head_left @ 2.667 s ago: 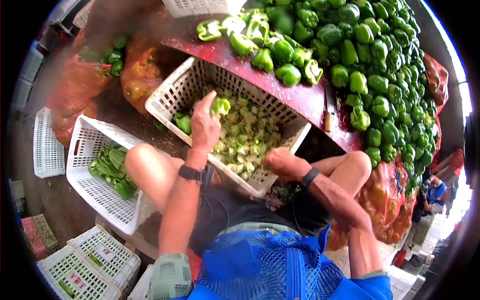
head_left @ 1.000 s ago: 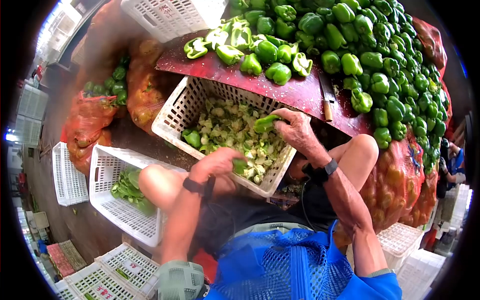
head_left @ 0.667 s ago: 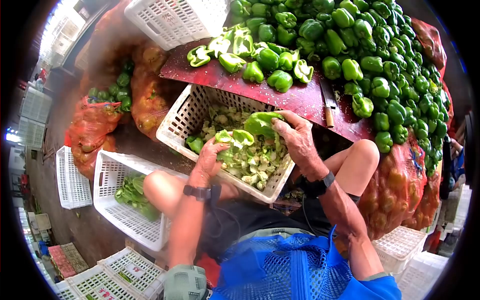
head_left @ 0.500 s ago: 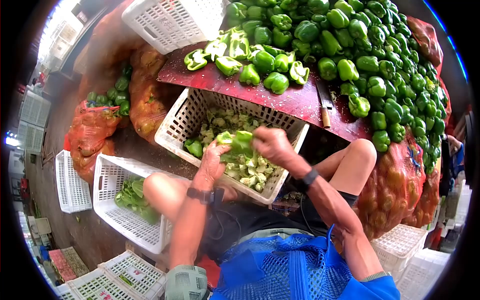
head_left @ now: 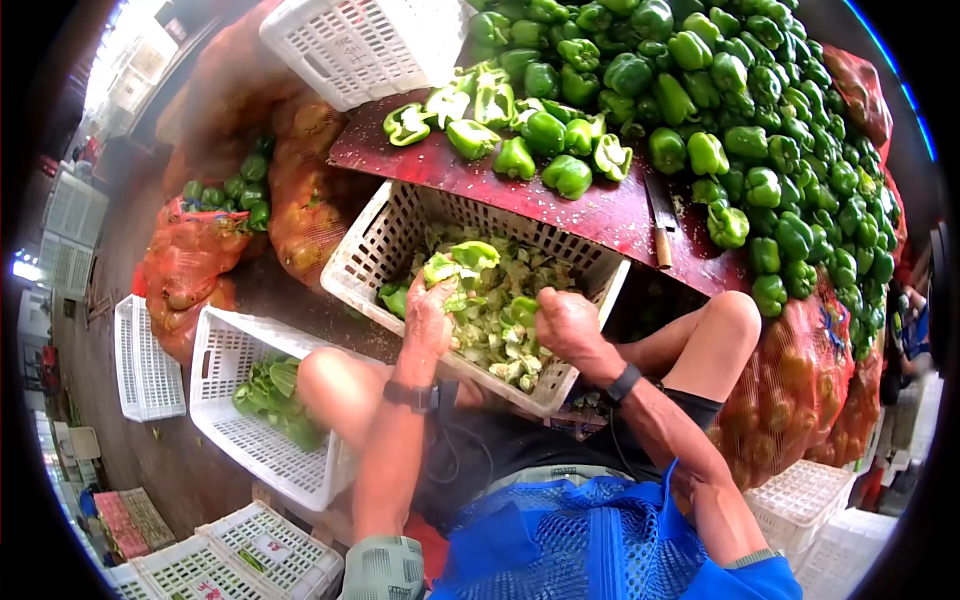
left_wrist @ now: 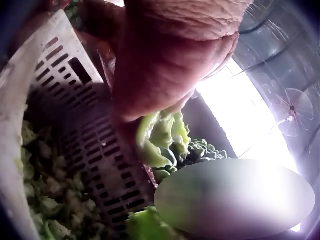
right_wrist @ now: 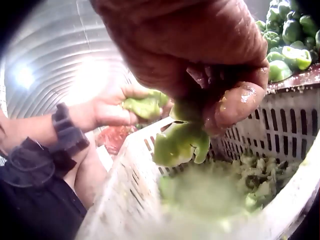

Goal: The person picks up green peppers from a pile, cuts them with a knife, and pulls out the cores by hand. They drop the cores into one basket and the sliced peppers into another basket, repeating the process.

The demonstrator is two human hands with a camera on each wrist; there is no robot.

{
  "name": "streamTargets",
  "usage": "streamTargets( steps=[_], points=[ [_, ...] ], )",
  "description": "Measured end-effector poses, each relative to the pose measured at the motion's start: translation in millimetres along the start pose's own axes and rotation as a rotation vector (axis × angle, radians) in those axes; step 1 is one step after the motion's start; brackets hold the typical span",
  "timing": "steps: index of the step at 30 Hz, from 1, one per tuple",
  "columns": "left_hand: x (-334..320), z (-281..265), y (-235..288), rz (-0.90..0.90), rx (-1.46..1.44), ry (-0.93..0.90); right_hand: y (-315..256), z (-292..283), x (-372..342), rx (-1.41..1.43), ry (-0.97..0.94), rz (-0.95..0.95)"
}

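Observation:
Over the white crate (head_left: 362,278) of pepper cores and scraps (head_left: 500,300), my left hand (head_left: 428,322) holds pieces of cut green pepper (head_left: 472,256) between thumb and fingers. In the left wrist view a pale torn pepper piece (left_wrist: 159,140) sticks out below that hand. My right hand (head_left: 570,325), fingers curled, pinches a smaller pepper piece (head_left: 522,310) above the right part of the crate. The right wrist view shows this piece (right_wrist: 181,143) hanging from the thumb and fingers. A gap lies between the two hands.
Halved peppers (head_left: 473,138) and a knife (head_left: 662,230) lie on the red board (head_left: 440,165) behind the crate, beside a large pile of whole peppers (head_left: 745,140). At left, a white crate (head_left: 212,395) holds green pepper pieces. Mesh sacks (head_left: 785,400) stand at the right.
My right hand, earlier gripping a large pepper piece, has met the left hand and then drawn away right and down. The large piece is now in my left hand.

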State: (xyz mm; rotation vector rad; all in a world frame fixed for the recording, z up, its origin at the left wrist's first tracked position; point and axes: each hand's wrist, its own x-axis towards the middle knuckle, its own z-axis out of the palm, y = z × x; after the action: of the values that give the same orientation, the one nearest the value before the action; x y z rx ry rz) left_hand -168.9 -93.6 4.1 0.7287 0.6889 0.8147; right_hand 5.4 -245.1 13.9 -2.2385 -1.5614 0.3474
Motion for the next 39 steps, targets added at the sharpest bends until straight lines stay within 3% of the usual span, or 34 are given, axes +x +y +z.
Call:
streamTargets(
  steps=[2,4,7,8,10,12,13,14,16,18,19,20,22,24,26,27,30,32,34,35,36,38,39],
  points=[
    [0.2,0.1,3.0,-0.042,0.065,-0.006,-7.5,-16.6,0.7,0.161,0.214,-0.039],
    [-0.3,2.5,0.4,-0.101,0.084,0.010,-39.2,-56.0,4.4,0.607,0.220,-0.001],
    [1.2,-0.2,-6.4,-0.163,0.025,-0.093,-55.0,-56.4,12.8,0.731,0.255,-0.097],
    [0.6,-0.7,-5.0,-0.153,0.067,-0.131,-52.2,-51.4,18.7,0.582,0.184,-0.076],
    [-8.7,16.7,2.2,-0.163,-0.050,-0.078,24.0,22.5,37.3,0.660,0.017,0.169],
    [-4.0,5.4,-2.9,-0.066,0.051,-0.058,-6.8,-15.1,31.3,0.492,0.251,0.148],
    [-8.4,5.1,4.9,-0.120,0.013,-0.052,-15.8,-29.2,30.2,0.511,0.299,0.138],
    [-10.9,8.1,11.9,-0.178,-0.022,-0.058,-24.9,-41.0,29.9,0.443,0.382,0.012],
    [-7.7,7.5,7.9,-0.171,-0.043,-0.086,-46.9,-60.4,30.8,0.696,0.311,0.073],
    [-2.0,-1.2,-3.4,-0.212,-0.194,-0.188,-43.4,-45.7,38.3,0.674,0.222,0.094],
    [-2.8,-4.9,-11.9,-0.249,-0.265,-0.119,-20.1,-15.5,46.0,0.416,0.258,-0.037],
    [-6.9,1.1,-7.8,-0.246,-0.265,-0.119,-17.8,-9.1,46.4,0.365,0.250,-0.051],
    [-16.6,16.4,6.0,-0.237,-0.333,-0.202,-34.8,-26.4,36.7,0.457,0.167,0.003],
    [-16.4,16.1,2.5,-0.222,-0.221,-0.093,-38.6,-20.3,34.2,0.445,0.210,-0.098],
    [-15.3,19.0,1.9,-0.037,0.095,-0.122,-39.2,-18.5,33.2,0.435,0.259,-0.196],
    [-15.5,19.8,5.0,-0.027,0.095,-0.117,-40.6,-23.9,34.7,0.448,0.244,-0.159],
    [-21.4,19.1,14.6,0.224,0.482,-0.123,-50.0,-32.4,37.3,0.423,0.295,-0.130],
    [-23.8,20.9,19.1,0.200,0.509,-0.135,-66.1,-48.1,35.1,0.509,0.320,-0.284],
    [-26.3,22.4,17.7,0.473,0.886,-0.206,-77.0,-59.9,34.0,0.422,0.147,-0.282],
    [-28.4,22.0,19.4,0.365,0.923,-0.229,-79.4,-65.0,37.0,0.358,0.047,-0.310],
    [-26.5,22.8,14.6,0.367,0.922,-0.222,-70.3,-60.9,37.0,0.359,0.043,-0.317],
    [-22.2,18.5,12.2,0.609,0.886,-0.299,-47.9,-44.4,46.2,0.601,-0.013,-0.458],
    [-23.7,18.2,16.6,0.609,0.888,-0.298,-48.7,-43.7,49.0,0.568,0.123,-0.504]
  ],
)
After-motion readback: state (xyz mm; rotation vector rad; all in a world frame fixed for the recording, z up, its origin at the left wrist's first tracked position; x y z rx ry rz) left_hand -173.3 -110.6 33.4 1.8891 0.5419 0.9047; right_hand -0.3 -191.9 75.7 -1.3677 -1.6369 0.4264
